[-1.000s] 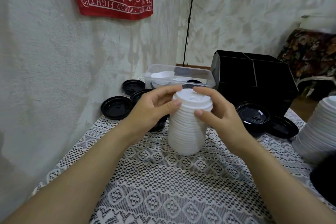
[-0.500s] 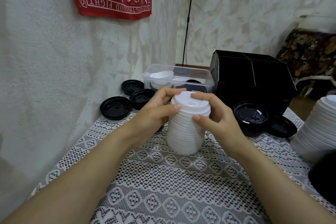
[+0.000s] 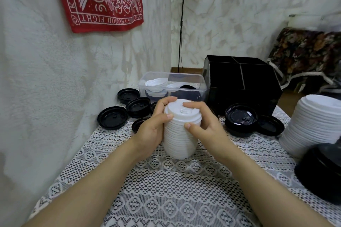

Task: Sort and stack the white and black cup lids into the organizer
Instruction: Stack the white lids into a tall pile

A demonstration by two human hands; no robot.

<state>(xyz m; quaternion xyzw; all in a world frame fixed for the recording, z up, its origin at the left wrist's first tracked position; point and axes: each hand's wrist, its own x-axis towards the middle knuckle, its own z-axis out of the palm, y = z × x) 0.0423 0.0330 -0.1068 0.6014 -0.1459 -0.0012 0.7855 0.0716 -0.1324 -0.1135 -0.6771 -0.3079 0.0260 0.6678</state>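
at the centre of the frame both hands are gripping a stack of white lids (image 3: 180,134) standing on the lace-covered bench (image 3: 166,199), the left hand (image 3: 155,127) curling round its left side and the right hand (image 3: 204,125) round its right, fingertips lying over the top lid. the black organizer (image 3: 258,81) is sitting at the upper right, with loose black lids (image 3: 112,118) lying to the left.

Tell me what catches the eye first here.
The left hand and right hand grip a tall stack of white lids standing mid-table on the lace cloth. Behind it to the right sits the black organizer; a red banner hangs on the wall, upper left.
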